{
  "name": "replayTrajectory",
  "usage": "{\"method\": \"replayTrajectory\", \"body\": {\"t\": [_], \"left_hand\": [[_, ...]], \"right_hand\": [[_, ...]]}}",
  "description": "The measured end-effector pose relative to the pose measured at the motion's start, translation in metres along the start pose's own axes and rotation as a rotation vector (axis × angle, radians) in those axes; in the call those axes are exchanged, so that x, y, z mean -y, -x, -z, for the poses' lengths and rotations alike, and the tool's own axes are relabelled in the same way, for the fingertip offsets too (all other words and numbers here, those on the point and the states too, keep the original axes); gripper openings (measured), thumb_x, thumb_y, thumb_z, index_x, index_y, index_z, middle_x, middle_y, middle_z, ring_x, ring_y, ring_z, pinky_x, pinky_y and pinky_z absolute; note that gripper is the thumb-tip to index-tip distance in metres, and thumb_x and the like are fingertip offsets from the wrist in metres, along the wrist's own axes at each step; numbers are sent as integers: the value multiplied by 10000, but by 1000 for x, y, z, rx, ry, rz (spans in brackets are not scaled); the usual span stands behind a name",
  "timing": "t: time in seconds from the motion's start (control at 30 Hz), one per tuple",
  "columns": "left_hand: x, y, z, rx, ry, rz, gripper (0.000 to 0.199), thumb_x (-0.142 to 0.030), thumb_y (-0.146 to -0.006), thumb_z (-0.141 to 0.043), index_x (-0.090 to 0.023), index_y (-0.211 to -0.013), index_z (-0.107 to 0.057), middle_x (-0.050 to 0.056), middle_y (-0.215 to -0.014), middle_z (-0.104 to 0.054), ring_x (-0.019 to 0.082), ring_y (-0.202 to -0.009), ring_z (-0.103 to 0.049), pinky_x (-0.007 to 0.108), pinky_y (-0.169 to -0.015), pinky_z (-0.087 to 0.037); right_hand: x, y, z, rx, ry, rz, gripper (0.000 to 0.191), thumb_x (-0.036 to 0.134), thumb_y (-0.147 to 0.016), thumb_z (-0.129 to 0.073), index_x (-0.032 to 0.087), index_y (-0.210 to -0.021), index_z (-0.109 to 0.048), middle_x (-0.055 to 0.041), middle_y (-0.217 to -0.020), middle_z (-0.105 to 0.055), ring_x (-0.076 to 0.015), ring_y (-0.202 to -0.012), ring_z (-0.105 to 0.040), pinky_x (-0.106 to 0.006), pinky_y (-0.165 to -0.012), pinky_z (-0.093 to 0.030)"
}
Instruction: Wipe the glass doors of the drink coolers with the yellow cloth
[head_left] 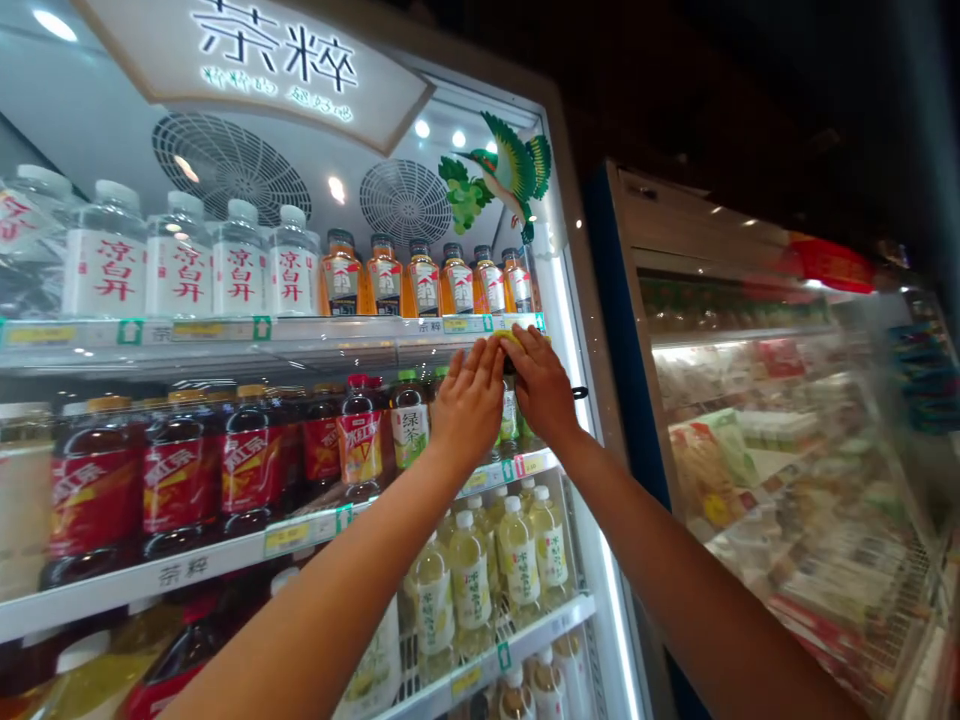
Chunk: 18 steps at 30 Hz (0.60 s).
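Observation:
My left hand (pixel 472 400) and my right hand (pixel 540 380) are raised side by side in front of a drinks fridge's glass door (pixel 420 350). Both have their fingers stretched out, lying flat and pointing up, with the fingertips almost meeting. A bit of yellow and something dark show between the hands; what it is I cannot make out. Just past my right wrist a small black part (pixel 580 392) sticks out. Behind the hands are bottles of green tea (pixel 410 420) on the middle shelf, partly hidden by my left hand.
On the top shelf stand clear water bottles (pixel 241 262) and amber drink bottles (pixel 424 278). Red-labelled tea bottles (pixel 251 455) fill the left of the middle shelf, with pale yellow drinks (pixel 471 575) lower down. Another chilled cabinet (pixel 750 430) stands to the right, blurred.

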<state>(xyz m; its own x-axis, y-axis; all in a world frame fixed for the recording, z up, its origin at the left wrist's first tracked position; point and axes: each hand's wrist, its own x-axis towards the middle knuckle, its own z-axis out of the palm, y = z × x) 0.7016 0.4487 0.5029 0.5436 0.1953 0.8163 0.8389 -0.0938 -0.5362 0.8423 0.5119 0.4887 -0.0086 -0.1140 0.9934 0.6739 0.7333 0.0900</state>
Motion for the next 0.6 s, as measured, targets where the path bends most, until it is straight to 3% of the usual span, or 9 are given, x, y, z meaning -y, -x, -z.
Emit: {"method": "replayTrajectory", "body": {"t": [0.07,0.17,0.27,0.37,0.47,0.6], "left_hand": [[-15,-21,-11,0,23,19,591,-108,-979,-342,-51,-1567,-355,139,-1636,-345,252,-1560,-244,488,-1296,-229],[-44,-30,-25,14,65,-29,588,-112,-984,-344,-73,-1571,-355,128,-1633,-357,251,-1556,-259,495,-1293,-242],[-63,-10,-32,44,58,-120,562,-137,-1000,-346,-62,-1556,-381,129,-1617,-386,251,-1538,-312,476,-1279,-290],[-61,20,-29,43,3,-180,560,-140,-998,-347,-56,-1551,-388,121,-1617,-390,244,-1539,-307,453,-1280,-291],[-47,28,-23,19,-32,-179,579,-122,-990,-341,-86,-1568,-364,102,-1627,-376,230,-1545,-291,457,-1291,-265],[-38,-9,-24,1,-12,-122,572,-111,-989,-328,-37,-1555,-368,139,-1622,-378,249,-1546,-291,479,-1289,-264]], "right_hand": [[-20,-2,6,-7,15,-26,527,87,-949,-376,167,-1428,-581,-94,-1569,-504,-217,-1539,-322,-466,-1263,-329],[-38,23,14,-34,51,-124,538,84,-937,-381,151,-1437,-566,-124,-1572,-493,-230,-1531,-336,-494,-1268,-310],[-36,65,16,-94,68,-206,561,87,-936,-376,172,-1469,-528,-122,-1556,-510,-232,-1520,-355,-536,-1270,-297],[-24,91,12,-84,48,-176,595,95,-946,-372,224,-1518,-469,-86,-1572,-496,-224,-1533,-332,-549,-1269,-300],[-23,82,9,-32,5,-80,608,73,-931,-371,232,-1506,-490,-74,-1580,-486,-218,-1548,-300,-526,-1270,-311],[-51,34,13,-9,-24,-16,585,74,-922,-381,233,-1462,-540,-64,-1576,-494,-220,-1548,-300,-524,-1275,-296]]}}
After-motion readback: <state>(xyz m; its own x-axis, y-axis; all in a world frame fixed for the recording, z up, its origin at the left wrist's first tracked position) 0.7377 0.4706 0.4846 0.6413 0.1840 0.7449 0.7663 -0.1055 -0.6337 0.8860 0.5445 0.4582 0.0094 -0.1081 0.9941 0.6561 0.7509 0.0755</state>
